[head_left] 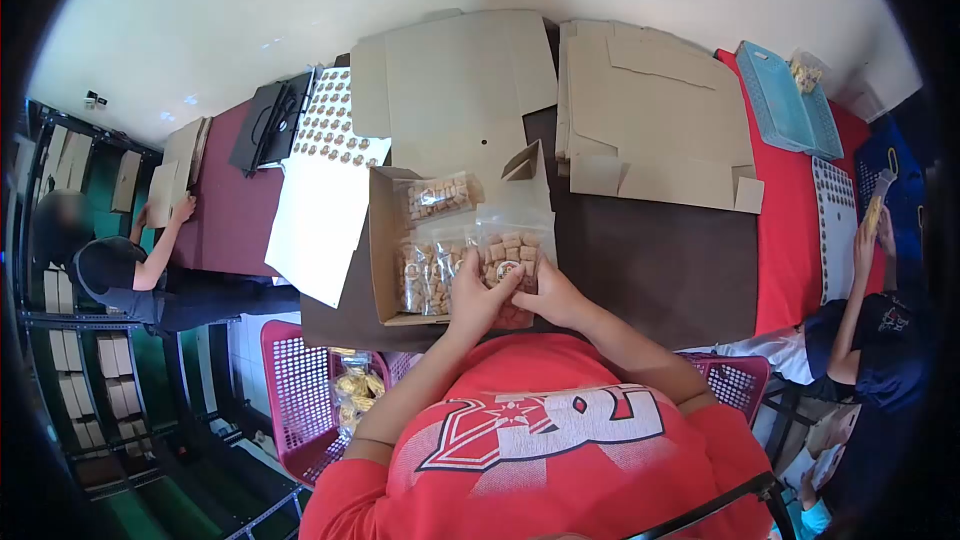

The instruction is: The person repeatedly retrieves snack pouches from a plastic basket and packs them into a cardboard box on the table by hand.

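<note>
Both my left hand (478,292) and my right hand (553,292) grip the lower part of a clear plastic bag of snack pieces (513,242), one hand on each side. Its filling is light brown and chunky. My thumbs meet over a round sticker (508,268) on the bag's front. The bag is held over the right part of an open cardboard box (381,250). Inside the box, one bag of snack pieces (438,198) lies near the back, and more bags (428,272) stand at the left front.
Flat cardboard (655,110) is stacked at back right. Left of the box lie sticker sheets (335,120). A blue basket (785,100) sits on red cloth. Pink baskets (285,370) flank me below the table edge. Co-workers are at left (110,270) and right (880,330).
</note>
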{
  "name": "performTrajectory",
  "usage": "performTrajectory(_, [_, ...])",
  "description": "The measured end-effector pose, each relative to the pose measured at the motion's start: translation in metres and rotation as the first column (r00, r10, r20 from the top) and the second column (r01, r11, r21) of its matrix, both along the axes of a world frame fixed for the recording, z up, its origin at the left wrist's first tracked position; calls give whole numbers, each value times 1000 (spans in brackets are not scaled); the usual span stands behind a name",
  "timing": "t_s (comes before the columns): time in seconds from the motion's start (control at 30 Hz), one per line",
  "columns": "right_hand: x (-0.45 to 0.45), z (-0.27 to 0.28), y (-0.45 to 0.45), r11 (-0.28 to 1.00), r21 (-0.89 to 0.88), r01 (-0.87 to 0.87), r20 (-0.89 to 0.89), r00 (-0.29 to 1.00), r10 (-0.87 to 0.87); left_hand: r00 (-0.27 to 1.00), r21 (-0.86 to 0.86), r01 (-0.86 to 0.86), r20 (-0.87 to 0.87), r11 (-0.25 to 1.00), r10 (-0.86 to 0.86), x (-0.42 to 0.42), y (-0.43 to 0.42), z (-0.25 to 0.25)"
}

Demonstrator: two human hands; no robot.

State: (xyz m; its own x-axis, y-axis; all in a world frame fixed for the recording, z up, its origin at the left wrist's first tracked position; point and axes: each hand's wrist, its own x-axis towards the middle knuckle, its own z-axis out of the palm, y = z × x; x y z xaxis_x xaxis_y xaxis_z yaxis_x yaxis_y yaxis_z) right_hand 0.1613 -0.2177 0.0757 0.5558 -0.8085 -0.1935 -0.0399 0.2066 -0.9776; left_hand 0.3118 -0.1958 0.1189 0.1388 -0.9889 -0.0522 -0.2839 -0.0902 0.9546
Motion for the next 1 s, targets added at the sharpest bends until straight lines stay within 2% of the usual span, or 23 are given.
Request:
performTrajectory(0.07, [-2, 5, 1, 998, -50, -35, -33, 999, 34, 998, 35, -3, -60, 999, 6, 0, 0, 3])
performTrajectory(0.13, [-3, 18, 2, 992, -99, -72, -69, 996, 65, 965, 176, -26, -253, 984, 71, -1, 2, 5])
performTrajectory(0.23, [-2, 25, 9, 996, 11, -87, 23, 996, 87, 948, 219, -36, -301, 975, 102, 1, 5, -11])
performTrajectory(0.3, [-3, 16, 12, 989, -117, -88, -198, 978, 64, 945, 210, -35, -310, 977, 101, 4, 5, -23])
performTrajectory(0.33, [-3, 10, 11, 989, -118, -92, -200, 978, 67, 943, 202, -33, -318, 979, 97, 5, 5, -29])
performTrajectory(0.37, [-2, 4, 9, 992, -115, -55, -124, 991, 40, 942, 202, -37, -319, 979, 101, 10, 6, -35])
performTrajectory(0.4, [-2, 5, 7, 994, -109, -18, -49, 999, 13, 963, 202, -45, -253, 978, 97, 16, 6, -35])
performTrajectory(0.43, [-3, 6, 4, 994, -111, -25, -52, 998, 19, 978, 202, -56, -187, 978, 94, 19, 6, -34])
performTrajectory(0.47, [-5, 9, 0, 995, -51, 81, -18, 996, -82, 987, 28, -88, -136, 996, 91, 20, 7, -33])
performTrajectory(0.5, [-7, 11, -3, 983, 13, 184, 10, 983, -184, 985, 26, -98, -137, 995, 100, 26, 9, -30])
performTrajectory(0.53, [-7, 1, -10, 965, -37, 258, -13, 966, -259, 984, -33, -87, 151, 996, 91, 38, 12, -27])
performTrajectory(0.57, [-14, -5, -16, 967, -36, 250, -12, 968, -251, 899, -82, -59, 428, 995, 89, 50, 15, -25])
performTrajectory(0.6, [-18, 4, -26, 975, -50, 218, -35, 975, -220, 834, -81, -67, 543, 994, 100, 59, 18, -26])
performTrajectory(0.63, [-20, 17, -35, 981, -63, 186, -60, 980, -190, 833, -79, -71, 544, 994, 103, 68, 22, -27])
performTrajectory(0.67, [-19, 42, -44, 948, -308, 84, -334, 923, -190, 745, -84, -56, 660, 995, 98, 75, 26, -29])
performTrajectory(0.7, [-16, 44, -52, 948, -309, 82, -335, 923, -189, 641, -88, -40, 762, 995, 93, 80, 29, -31])
performTrajectory(0.77, [-6, 46, -68, 878, -477, -48, -504, 833, -228, 612, -85, -62, 784, 994, 105, 87, 33, -37])
performTrajectory(0.8, [0, 50, -78, 870, -468, -152, -572, 803, -168, 584, -92, -62, 804, 994, 110, 91, 35, -41])
performTrajectory(0.83, [6, 48, -86, 869, -468, -161, -573, 804, -160, 555, -97, -63, 824, 993, 116, 94, 37, -46])
performTrajectory(0.9, [19, 41, -100, 651, -605, -458, -691, 709, -143, 541, -76, -80, 834, 994, 107, 95, 39, -55])
performTrajectory(0.93, [27, 42, -106, 673, -514, -532, -764, 640, -78, 529, -55, -86, 844, 995, 92, 94, 40, -59])
performTrajectory(0.97, [33, 36, -113, 668, -513, -539, -765, 640, -72, 529, -55, -96, 843, 994, 97, 95, 41, -61])
performTrajectory(1.0, [39, 25, -122, 658, -458, -597, -819, 572, -52, 536, -57, -104, 838, 993, 105, 94, 41, -61])
